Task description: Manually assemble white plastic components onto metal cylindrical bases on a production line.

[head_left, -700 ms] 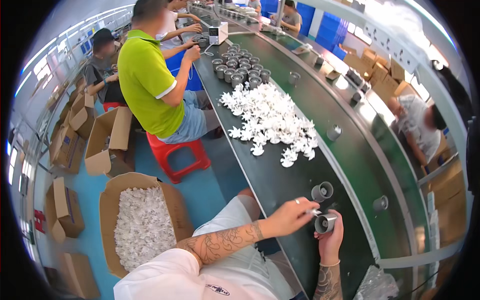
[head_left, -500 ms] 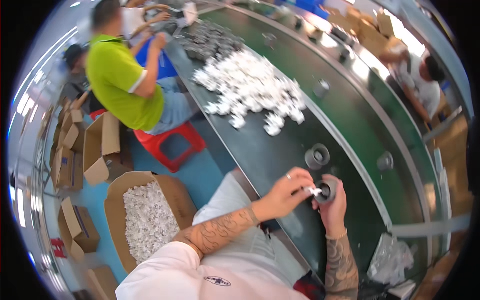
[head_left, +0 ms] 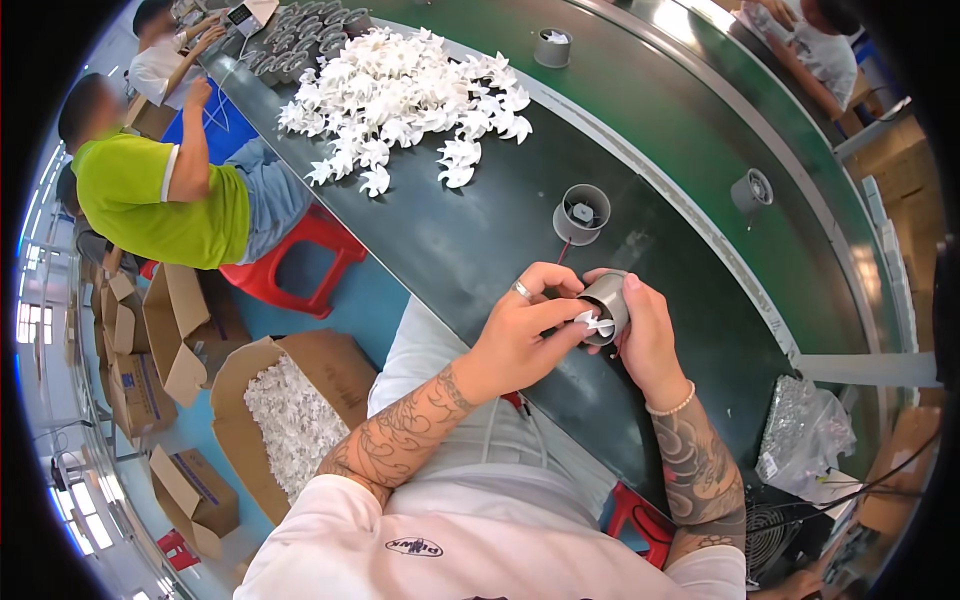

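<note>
My right hand (head_left: pixel 648 335) is closed around a grey cylindrical fan housing (head_left: pixel 612 296), which lies tilted with its opening toward my left hand. Pinched in the fingers of my left hand (head_left: pixel 525 330) is a small white fan blade wheel (head_left: pixel 596 324), right at the mouth of that housing and partly within it. How deep it sits is hidden by my fingers. Just beyond my hands, another grey fan housing (head_left: pixel 566 228) stands on the dark table, its round motor hub showing inside. A large heap of white fan blade wheels (head_left: pixel 390 95) lies farther up the table.
Many grey rings (head_left: pixel 305 40) lie beyond the heap. Grey housings (head_left: pixel 752 190) rest on the green conveyor (head_left: pixel 690 130) along the right. A clear plastic bag (head_left: pixel 808 430) is at the near right. Left stands a carton (head_left: pixel 335 375) of white pieces, near a co-worker on a red stool (head_left: pixel 300 265).
The view has swung, so the table's things appear higher and farther left. My left fingers have brought the blade wheel against the housing's opening, and the housing has been turned more onto its side.
</note>
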Demonstrator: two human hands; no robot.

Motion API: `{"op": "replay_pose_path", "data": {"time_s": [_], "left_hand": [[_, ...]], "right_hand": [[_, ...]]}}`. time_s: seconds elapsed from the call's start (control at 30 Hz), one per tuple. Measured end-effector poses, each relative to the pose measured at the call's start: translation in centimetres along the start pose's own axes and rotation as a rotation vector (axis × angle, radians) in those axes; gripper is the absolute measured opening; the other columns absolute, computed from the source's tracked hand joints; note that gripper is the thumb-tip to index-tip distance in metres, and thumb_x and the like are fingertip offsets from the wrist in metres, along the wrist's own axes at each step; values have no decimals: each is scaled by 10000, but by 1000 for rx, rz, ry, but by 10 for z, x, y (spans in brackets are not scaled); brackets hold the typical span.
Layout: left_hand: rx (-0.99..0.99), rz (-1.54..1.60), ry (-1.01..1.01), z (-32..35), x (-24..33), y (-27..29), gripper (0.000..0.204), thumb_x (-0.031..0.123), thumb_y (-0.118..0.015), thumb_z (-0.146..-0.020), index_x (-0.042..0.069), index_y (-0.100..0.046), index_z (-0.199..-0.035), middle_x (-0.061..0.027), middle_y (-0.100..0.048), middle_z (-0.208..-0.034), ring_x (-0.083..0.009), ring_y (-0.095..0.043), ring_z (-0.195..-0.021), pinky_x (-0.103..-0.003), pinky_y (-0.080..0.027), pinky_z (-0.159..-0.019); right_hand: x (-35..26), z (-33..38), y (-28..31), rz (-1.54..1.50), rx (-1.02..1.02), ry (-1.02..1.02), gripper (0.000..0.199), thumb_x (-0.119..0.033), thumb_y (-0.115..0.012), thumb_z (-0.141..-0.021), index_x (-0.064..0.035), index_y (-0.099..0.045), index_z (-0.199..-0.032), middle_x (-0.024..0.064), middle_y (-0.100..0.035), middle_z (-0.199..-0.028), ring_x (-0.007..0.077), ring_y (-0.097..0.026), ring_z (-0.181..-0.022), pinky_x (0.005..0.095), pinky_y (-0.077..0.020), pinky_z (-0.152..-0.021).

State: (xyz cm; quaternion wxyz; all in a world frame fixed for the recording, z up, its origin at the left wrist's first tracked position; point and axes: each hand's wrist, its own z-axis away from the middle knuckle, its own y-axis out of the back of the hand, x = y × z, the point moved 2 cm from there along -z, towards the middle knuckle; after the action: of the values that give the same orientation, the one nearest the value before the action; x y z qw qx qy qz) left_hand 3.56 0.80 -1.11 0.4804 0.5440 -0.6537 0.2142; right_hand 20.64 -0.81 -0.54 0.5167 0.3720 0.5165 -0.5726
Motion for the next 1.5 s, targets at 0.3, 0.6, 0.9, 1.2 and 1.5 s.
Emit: {"op": "replay_pose_path", "data": {"time_s": [0.3,0.6,0.9,1.2,1.5], "left_hand": [[72,-92,-49,3,2,3,176,-25,-769,-767,24,-716,-928,-104,-637,-1139,-180,-674,-819,-280,-551,-695],[59,142,212,1,-2,3,179,-54,-776,-748,-2,-618,-815,-122,-647,-1105,-175,-683,-885,-279,-571,-753],[-87,312,383,-15,-7,15,220,-9,-785,-779,-25,-591,-881,-100,-610,-1065,-130,-655,-841,-261,-574,-744],[397,-902,177,-54,-51,99,333,291,-710,-849,96,-644,-1110,-96,-626,-1104,-306,-617,-1008,-426,-548,-768],[279,-727,103,-50,-57,96,242,219,-652,-877,89,-622,-1078,-135,-620,-875,-368,-645,-731,-443,-539,-654]], "right_hand": [[0,1,-1,69,1,16,479,-326,-347,-1054,68,-572,-1210,130,-671,-969,146,-656,-732,249,-540,-537],[-7,5,-4,254,81,2,478,-320,-375,-1033,69,-607,-1185,116,-670,-974,114,-634,-720,225,-511,-521],[-19,3,2,275,142,52,340,-236,-537,-988,-1,-629,-1216,22,-603,-852,56,-530,-603,209,-417,-475],[-49,-41,176,1474,1051,153,599,-330,-584,-960,-22,-424,-1447,268,-456,-1400,428,-513,-1227,491,-407,-1038],[-4,-56,-8,658,320,360,926,-212,-790,-791,68,-262,-1497,272,-413,-1472,332,-417,-1374,379,-303,-1148]]}}
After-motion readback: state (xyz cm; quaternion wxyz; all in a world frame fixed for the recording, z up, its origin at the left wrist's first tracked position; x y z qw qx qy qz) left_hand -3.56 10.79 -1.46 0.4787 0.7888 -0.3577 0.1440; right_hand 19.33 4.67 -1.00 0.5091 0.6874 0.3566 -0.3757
